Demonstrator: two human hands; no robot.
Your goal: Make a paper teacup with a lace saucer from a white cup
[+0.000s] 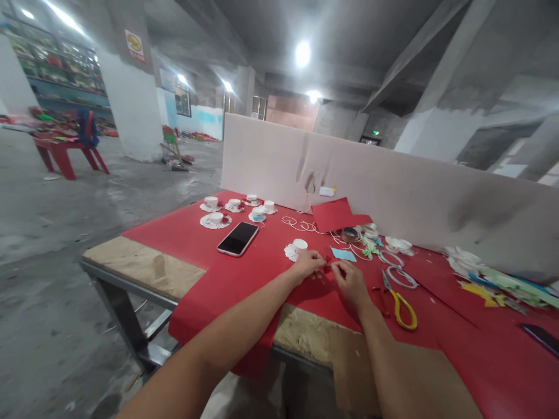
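Note:
My left hand [309, 265] and my right hand [348, 278] meet over the red-covered table. Between their pinched fingertips is a small red piece [327, 263], perhaps ribbon or paper; its exact kind is too small to make out. Just behind my left hand stands a white cup on a lacy saucer [299, 247]. A light blue paper square [343, 255] lies beyond my right fingers. To the right rest yellow-handled scissors [404, 308], blades pointing away from me.
A phone [238, 239] lies left of my hands, with several small white cups on saucers [216, 219] behind it. Cord, a tape roll [350, 234] and a red sheet [336, 214] lie further back. Paper strips [493, 285] are at right. A white board [371, 174] closes the back.

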